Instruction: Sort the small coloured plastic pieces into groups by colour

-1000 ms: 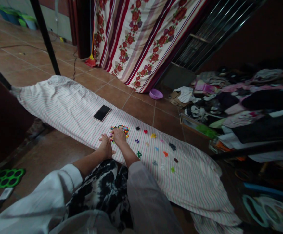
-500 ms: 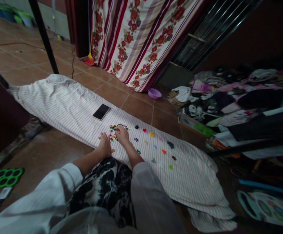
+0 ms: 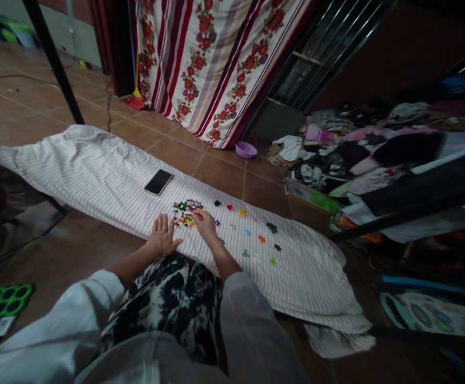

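Observation:
A pile of small mixed-colour beads or pieces (image 3: 184, 209) lies on a striped cloth (image 3: 108, 176). At the pile's right edge is my right hand (image 3: 205, 224), its fingertips pinched together; whatever is between them is too small to make out. Flat on the cloth, fingers apart, rests my left hand (image 3: 162, 237), just left of the pile and holding nothing. Right of my right hand lie several little groups sorted by colour, among them a yellow group (image 3: 242, 213), a red group (image 3: 229, 207), an orange group (image 3: 261, 239) and a dark group (image 3: 272, 228).
A phone (image 3: 159, 182) lies on the cloth left of the pile. Beyond the cloth stand a purple bowl (image 3: 246, 150) on the tiled floor and a flowered curtain (image 3: 212, 69). Heaped clothes (image 3: 356, 144) fill the right side. A green holed tray (image 3: 4, 301) sits low at left.
My right hand has moved from over the pile to its right edge, uncovering more of the pieces. My left hand has flattened onto the cloth. The view has shifted slightly.

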Demonstrator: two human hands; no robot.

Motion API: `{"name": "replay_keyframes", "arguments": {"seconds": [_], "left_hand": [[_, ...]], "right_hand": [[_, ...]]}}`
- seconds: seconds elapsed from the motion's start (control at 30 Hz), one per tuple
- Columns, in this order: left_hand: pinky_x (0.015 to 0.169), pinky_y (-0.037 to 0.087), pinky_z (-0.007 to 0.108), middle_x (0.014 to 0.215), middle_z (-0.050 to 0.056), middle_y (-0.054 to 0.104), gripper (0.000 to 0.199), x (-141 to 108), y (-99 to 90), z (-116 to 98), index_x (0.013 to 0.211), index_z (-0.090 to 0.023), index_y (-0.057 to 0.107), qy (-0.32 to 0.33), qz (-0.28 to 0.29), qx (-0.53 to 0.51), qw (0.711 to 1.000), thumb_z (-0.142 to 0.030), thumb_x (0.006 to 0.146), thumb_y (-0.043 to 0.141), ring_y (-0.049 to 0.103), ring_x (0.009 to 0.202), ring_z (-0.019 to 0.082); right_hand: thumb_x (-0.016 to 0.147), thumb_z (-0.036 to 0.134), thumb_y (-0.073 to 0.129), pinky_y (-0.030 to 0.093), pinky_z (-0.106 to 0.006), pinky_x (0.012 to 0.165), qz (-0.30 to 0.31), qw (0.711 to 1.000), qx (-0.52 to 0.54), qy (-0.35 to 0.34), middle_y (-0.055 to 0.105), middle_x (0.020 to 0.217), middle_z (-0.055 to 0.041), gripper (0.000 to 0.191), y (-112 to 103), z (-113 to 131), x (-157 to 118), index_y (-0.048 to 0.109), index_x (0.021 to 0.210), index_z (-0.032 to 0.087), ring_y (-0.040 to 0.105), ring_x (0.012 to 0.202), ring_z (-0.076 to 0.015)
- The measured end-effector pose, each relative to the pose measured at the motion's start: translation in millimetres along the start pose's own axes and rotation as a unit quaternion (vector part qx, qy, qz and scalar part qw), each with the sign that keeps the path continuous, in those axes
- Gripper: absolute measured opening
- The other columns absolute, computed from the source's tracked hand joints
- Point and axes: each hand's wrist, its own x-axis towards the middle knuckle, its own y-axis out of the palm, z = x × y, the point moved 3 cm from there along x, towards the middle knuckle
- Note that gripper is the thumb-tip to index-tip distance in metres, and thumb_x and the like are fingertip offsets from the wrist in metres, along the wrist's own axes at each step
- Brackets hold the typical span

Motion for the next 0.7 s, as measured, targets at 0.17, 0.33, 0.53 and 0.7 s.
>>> {"name": "replay_keyframes", "arguments": {"seconds": [0.17, 0.33, 0.53, 0.7], "left_hand": [[0.117, 0.012, 0.051, 0.157, 0.029, 0.012, 0.080, 1, 2.6, 0, 0.151, -0.001, 0.019, -0.006, -0.003, -0.003, 1.000, -0.057, 0.094, 0.025, 0.005, 0.147, 0.041], [0.117, 0.013, 0.051, 0.157, 0.029, 0.012, 0.079, 3, -0.5, -1, 0.151, -0.002, 0.018, -0.019, 0.014, 0.011, 1.000, -0.056, 0.094, 0.025, 0.006, 0.147, 0.040], [0.116, 0.014, 0.052, 0.158, 0.029, 0.010, 0.081, 3, -4.7, -2, 0.151, -0.002, 0.016, -0.025, 0.044, 0.026, 0.998, -0.057, 0.093, 0.026, 0.007, 0.147, 0.041], [0.115, 0.017, 0.053, 0.157, 0.029, 0.012, 0.080, 4, -4.4, -1, 0.151, -0.001, 0.017, -0.026, 0.040, 0.036, 0.998, -0.056, 0.093, 0.027, 0.009, 0.147, 0.041]], "right_hand": [[0.081, 0.023, 0.055, 0.050, -0.030, 0.084, -0.016, 1.000, 0.013, 0.020, 0.070, 0.087, -0.0011, 0.018, -10, -10, -6, 0.072, 0.088, 0.024, 0.063, 0.084, -0.0166], [0.080, 0.020, 0.054, 0.049, -0.030, 0.087, -0.028, 0.999, 0.010, 0.022, 0.070, 0.091, -0.0014, 0.020, -26, -22, -14, 0.072, 0.087, 0.024, 0.063, 0.089, -0.0167], [0.079, 0.017, 0.050, 0.049, -0.031, 0.090, -0.070, 0.997, -0.001, 0.044, 0.069, 0.093, -0.0023, 0.025, -51, -41, -27, 0.072, 0.088, 0.023, 0.063, 0.090, -0.0163], [0.078, 0.016, 0.048, 0.048, -0.030, 0.090, -0.095, 0.994, -0.007, 0.060, 0.069, 0.091, -0.0016, 0.026, -78, -61, -36, 0.072, 0.086, 0.024, 0.063, 0.088, -0.0160]]}}
